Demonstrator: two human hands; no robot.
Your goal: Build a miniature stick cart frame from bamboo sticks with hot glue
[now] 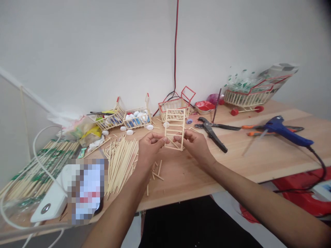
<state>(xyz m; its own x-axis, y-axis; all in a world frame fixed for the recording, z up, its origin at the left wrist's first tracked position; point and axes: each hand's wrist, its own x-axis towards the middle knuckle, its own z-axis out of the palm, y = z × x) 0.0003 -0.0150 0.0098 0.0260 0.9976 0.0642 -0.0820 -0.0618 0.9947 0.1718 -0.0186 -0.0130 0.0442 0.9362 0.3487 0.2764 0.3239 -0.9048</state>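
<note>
Two fingertip pinches, left hand [152, 146] and right hand [196, 146], on stick frame [174, 130]; apparently positioning; steadiness likely needed next.

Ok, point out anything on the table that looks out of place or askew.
Short stick pieces lie scattered at odd angles on the table, right of the larger stick pile. Within the outline of the ladder-like frame, one stick slants rather than running crosswise; whether it is attached, I can't tell.
</note>
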